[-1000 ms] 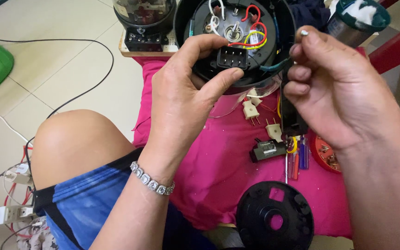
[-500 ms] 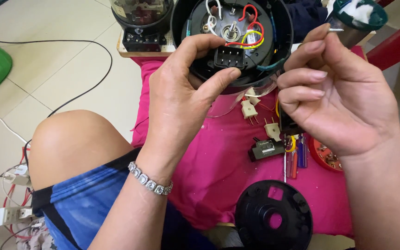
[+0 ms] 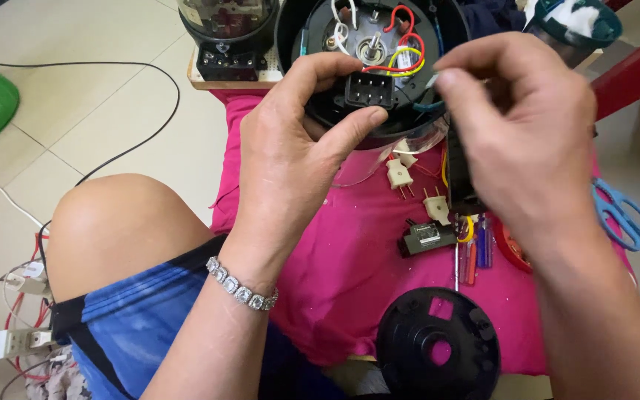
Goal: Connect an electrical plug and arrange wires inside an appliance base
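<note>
At 6 o'clock, nearest, a round black cover plate (image 3: 438, 344) lies off on the pink cloth (image 3: 342, 252); the appliance is already opened. Above it sit a small black switch part (image 3: 427, 238), 2 cream plugs (image 3: 416, 189) and screwdrivers (image 3: 474, 252). The left hand (image 3: 290, 167) pinches the black connector block (image 3: 369, 89) between thumb and forefinger. The right hand (image 3: 520, 141), at 2 o'clock, has fingertips closed narrowly near the wires (image 3: 401, 52); what they hold I cannot tell. At 12 o'clock the black appliance base (image 3: 312, 44) shows wiring exposed, so reassembly seems left.
</note>
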